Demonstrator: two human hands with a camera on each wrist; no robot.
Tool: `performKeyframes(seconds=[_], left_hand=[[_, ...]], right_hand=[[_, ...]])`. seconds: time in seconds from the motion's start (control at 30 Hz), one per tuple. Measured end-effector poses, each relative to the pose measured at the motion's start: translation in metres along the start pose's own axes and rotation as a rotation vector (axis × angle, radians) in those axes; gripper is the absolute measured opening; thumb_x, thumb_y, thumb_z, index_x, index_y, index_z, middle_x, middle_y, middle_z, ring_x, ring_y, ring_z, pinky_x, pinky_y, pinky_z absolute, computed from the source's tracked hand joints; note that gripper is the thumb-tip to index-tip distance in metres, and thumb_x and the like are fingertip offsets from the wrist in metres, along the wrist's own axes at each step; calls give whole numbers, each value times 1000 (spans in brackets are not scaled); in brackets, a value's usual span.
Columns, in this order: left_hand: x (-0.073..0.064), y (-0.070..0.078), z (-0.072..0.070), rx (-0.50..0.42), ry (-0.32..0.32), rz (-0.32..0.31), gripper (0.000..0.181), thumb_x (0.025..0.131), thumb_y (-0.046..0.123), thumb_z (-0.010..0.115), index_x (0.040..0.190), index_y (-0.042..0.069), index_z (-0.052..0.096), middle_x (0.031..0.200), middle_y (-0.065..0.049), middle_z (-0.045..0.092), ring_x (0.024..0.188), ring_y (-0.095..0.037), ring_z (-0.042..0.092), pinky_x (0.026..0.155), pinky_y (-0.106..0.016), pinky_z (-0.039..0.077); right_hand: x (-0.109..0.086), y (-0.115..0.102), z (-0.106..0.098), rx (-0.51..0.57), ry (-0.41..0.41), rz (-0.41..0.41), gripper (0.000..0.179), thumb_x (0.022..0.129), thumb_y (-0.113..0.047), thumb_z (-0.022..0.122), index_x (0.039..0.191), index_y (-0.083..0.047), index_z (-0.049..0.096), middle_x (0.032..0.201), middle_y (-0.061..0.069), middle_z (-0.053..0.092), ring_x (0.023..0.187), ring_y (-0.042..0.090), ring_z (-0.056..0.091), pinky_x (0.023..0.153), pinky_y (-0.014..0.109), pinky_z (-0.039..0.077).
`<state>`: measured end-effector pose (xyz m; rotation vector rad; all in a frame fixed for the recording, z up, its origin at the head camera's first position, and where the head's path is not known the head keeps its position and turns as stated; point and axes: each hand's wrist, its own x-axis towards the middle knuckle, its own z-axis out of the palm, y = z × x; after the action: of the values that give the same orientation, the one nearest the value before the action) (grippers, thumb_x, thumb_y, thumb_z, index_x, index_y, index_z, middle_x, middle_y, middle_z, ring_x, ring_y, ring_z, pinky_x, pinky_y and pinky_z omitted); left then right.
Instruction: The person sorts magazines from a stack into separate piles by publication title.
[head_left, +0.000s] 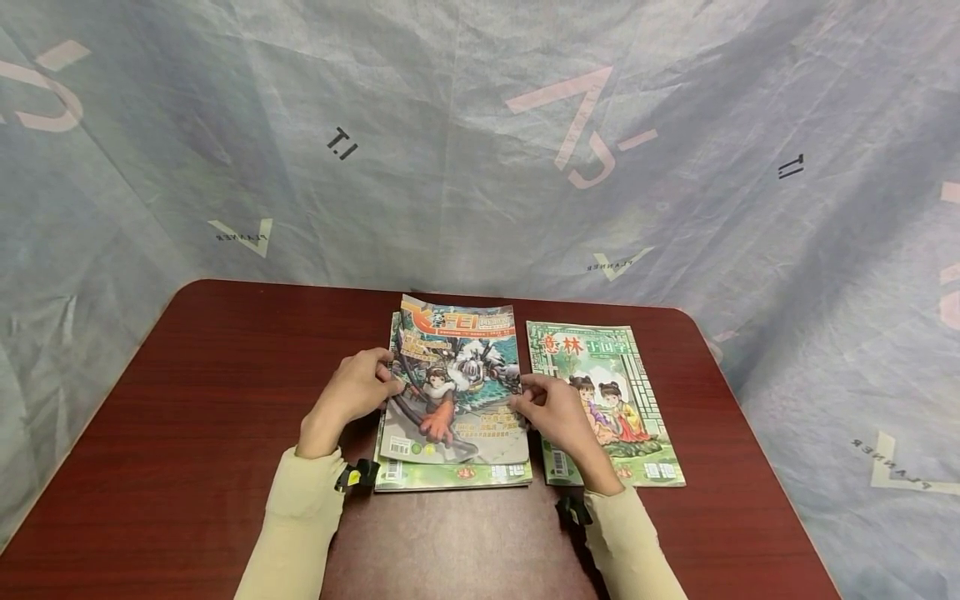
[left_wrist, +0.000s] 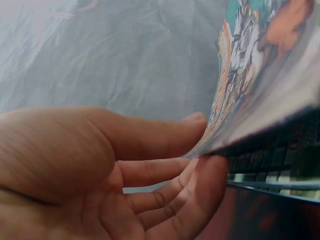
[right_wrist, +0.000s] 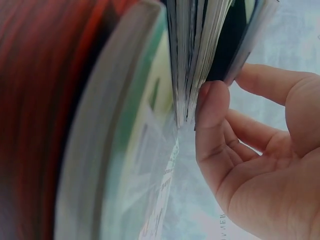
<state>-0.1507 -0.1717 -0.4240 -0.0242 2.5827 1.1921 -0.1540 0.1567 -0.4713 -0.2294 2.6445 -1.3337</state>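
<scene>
My left grip (head_left: pixel 357 385) and right grip (head_left: pixel 558 414) pinch opposite edges of the orange-titled magazine (head_left: pixel 467 392), which is over a green-covered magazine (head_left: pixel 442 477) on the bench (head_left: pixel 225 400); another green magazine (head_left: pixel 637 448) lies just to the right.

Here's the right hand (right_wrist: pixel 265 172), thumb and finger pinching the edge of a magazine (right_wrist: pixel 232 50)! Tightly packed page edges (right_wrist: pixel 192 55) run right beside the fingertips. Over to the left, a thick green-and-pale magazine (right_wrist: pixel 112 120), blurred, and beyond it the reddish-brown counter (right_wrist: pixel 30 125); pale cloth (right_wrist: pixel 295 37) fills the background.
</scene>
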Motion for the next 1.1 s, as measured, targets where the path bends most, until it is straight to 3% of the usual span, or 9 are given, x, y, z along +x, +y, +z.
performKeyframes(seconds=[0.23,0.43,0.9,1.1], left_hand=[[0,-2,0,-33,11,7,54,104,4,74,153,-12,56,103,-19,76,69,-23,75,71,-40,64],[3,-5,2,-38,42,15,49,104,4,75,148,-11,60,101,-17,77,64,-17,74,69,-37,64],[3,-3,3,1,81,37,47,102,1,75,147,-8,63,106,-18,82,63,-22,75,91,-53,62],[3,-3,0,-45,77,23,48,103,0,73,149,-6,62,109,-20,79,66,-23,76,77,-44,65]], right_hand=[[0,-2,1,18,15,1,46,104,-11,79,145,6,67,94,6,73,70,15,70,61,31,56],[1,-3,1,105,11,10,42,106,-7,75,143,8,66,91,9,76,68,18,71,60,33,62],[0,-3,-2,177,-35,-24,39,105,2,72,143,5,62,90,12,76,66,22,70,59,39,63],[-1,-3,-4,193,-50,-48,39,105,3,72,143,6,62,92,14,77,66,23,70,59,41,64]])
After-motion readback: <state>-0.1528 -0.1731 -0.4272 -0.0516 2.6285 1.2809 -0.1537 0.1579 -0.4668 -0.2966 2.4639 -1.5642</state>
